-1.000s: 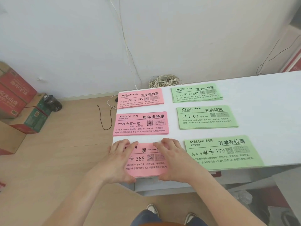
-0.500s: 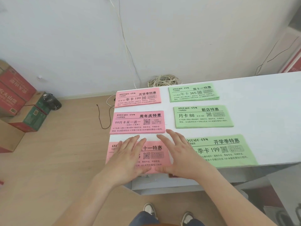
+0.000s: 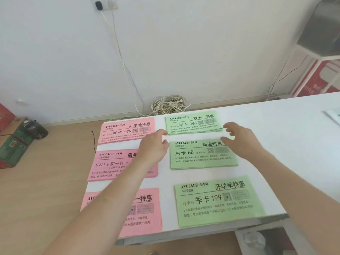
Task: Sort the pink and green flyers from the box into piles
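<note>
Three pink flyer piles lie in a column on the white table's point(image 3: 287, 137) left side: far pile point(image 3: 125, 132), middle pile point(image 3: 112, 165), near pile point(image 3: 145, 208). To their right three green piles form a second column: far pile point(image 3: 193, 123), middle pile point(image 3: 198, 155), near pile point(image 3: 219, 201). My left hand point(image 3: 153, 147) hovers at the left edge of the far green pile, fingers loosely curled, holding nothing. Off that pile's right edge is my right hand point(image 3: 239, 138), fingers spread and slightly bent, empty. My left forearm covers parts of the middle and near pink piles.
A coil of white cable point(image 3: 169, 104) lies on the floor behind the table by the wall. Cardboard boxes point(image 3: 12, 142) and a dark jar point(image 3: 35, 127) sit at the left on the wooden floor. A white shelf point(image 3: 320, 48) stands at the far right.
Both hands left the near pink pile and reached forward and right, to either side of the far green pile. The camera view moved closer and tilted up.
</note>
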`<action>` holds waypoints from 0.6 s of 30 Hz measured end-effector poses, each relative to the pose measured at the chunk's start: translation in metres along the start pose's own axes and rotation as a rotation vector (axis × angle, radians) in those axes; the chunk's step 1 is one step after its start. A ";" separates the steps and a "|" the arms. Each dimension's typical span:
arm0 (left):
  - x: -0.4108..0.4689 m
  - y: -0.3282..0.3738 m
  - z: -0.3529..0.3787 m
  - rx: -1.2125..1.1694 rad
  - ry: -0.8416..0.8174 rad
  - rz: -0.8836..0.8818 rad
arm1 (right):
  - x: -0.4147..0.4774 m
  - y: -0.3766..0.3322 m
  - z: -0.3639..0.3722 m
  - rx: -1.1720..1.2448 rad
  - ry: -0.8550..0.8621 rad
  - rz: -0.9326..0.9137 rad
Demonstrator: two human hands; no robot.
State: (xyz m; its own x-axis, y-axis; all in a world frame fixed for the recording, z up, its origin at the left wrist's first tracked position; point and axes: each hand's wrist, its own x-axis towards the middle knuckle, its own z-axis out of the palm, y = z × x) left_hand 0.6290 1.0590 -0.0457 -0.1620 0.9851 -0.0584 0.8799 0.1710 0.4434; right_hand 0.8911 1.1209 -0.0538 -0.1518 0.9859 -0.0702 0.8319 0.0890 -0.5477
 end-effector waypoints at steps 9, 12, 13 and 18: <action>0.067 0.003 0.034 0.189 0.040 -0.007 | 0.082 0.028 0.017 -0.045 -0.057 -0.035; 0.071 0.002 0.040 0.211 0.086 0.010 | 0.087 0.032 0.021 -0.043 -0.032 -0.090; 0.072 0.002 0.041 0.193 0.091 0.003 | 0.088 0.032 0.021 -0.035 -0.031 -0.093; 0.076 0.002 0.044 0.176 0.117 -0.008 | 0.096 0.033 0.021 -0.011 -0.019 -0.086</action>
State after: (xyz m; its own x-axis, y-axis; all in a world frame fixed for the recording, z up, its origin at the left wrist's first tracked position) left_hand 0.6378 1.1346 -0.0886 -0.2112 0.9763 0.0476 0.9412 0.1900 0.2795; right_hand 0.8928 1.2151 -0.0965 -0.2326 0.9718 -0.0396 0.8213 0.1745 -0.5431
